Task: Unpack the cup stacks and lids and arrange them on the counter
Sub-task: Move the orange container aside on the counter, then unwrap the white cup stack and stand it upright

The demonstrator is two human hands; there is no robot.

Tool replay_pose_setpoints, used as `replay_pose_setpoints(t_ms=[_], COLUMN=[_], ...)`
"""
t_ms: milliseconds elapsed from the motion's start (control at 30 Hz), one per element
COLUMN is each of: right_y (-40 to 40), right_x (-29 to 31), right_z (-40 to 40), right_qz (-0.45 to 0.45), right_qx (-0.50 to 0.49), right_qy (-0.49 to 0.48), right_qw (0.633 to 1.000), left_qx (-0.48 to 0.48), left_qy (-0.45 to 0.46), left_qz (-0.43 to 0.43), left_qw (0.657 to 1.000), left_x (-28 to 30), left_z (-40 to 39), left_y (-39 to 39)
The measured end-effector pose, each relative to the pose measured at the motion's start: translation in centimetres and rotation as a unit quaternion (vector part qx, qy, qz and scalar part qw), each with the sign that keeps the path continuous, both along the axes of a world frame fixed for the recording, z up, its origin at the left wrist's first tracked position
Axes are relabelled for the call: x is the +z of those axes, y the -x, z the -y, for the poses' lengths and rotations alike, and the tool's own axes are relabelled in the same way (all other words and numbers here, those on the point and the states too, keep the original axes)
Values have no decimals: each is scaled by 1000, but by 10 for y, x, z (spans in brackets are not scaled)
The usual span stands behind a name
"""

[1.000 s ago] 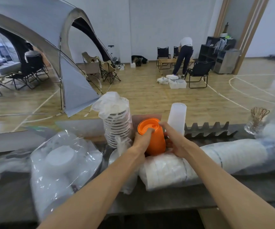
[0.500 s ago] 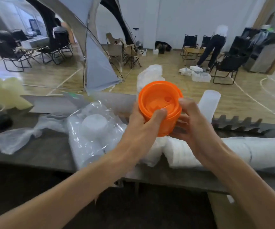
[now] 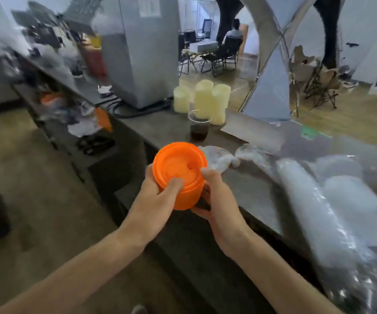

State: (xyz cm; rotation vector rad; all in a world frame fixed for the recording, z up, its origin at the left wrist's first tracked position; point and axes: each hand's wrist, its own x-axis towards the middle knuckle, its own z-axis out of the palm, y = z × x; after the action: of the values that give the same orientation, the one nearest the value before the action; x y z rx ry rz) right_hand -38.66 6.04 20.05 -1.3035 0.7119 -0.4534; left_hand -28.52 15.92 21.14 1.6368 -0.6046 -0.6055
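Note:
I hold an orange cup with an orange lid (image 3: 179, 173) in front of me, above the counter's near edge. My left hand (image 3: 153, 200) wraps its left side, thumb on the lid. My right hand (image 3: 217, 200) grips its right side, one fingertip on the lid's rim. Clear plastic bags of white cups and lids (image 3: 332, 200) lie blurred on the counter (image 3: 169, 125) to the right. An empty crumpled bag (image 3: 221, 158) lies just behind the cup.
Three pale cylinders (image 3: 202, 99) and a clear glass of dark liquid (image 3: 199, 126) stand on the counter behind the cup. A grey machine (image 3: 137, 51) stands at the back left. A cluttered lower shelf (image 3: 78, 118) runs along the left. A person sits far back.
The view has swung left along the counter. Both hands have carried the orange cup leftward, away from the bagged stacks, with the grip unchanged.

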Motion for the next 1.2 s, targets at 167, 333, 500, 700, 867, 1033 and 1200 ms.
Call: replay_pose_setpoints(t_ms=[167,333,500,700,867,1033,1200], right_y=[-139,-239,-295,-317,-308,-259,-152], right_x=[-105,-178,-229,-256,-242,-209,-150], right_z=[-9,24,89,93,89,67,20], right_qz=[-97,-186,-236,-306,-321,-302,-271], right_qx=[22,-22,-92,-60,-42,-57,-43], right_qy=[-83,-64,-58,-72,-57,-30,42], right_qw=[992,980,966,947,944,951,961], left_qx=[16,-54,-127,-173,-170,-125,-190], left_qy=[-137,-177,-204,-266,-266,-285,-272], left_qz=[-68,-105,-90,-102,-51,13,179], left_qw=[988,977,967,943,947,950,926], left_x=[-112,-193,-285,-293,-299,-220,-168], left_z=[-4,61,142,147,140,110,69], left_y=[-144,-247,-324,-336,-348,-303,-225])
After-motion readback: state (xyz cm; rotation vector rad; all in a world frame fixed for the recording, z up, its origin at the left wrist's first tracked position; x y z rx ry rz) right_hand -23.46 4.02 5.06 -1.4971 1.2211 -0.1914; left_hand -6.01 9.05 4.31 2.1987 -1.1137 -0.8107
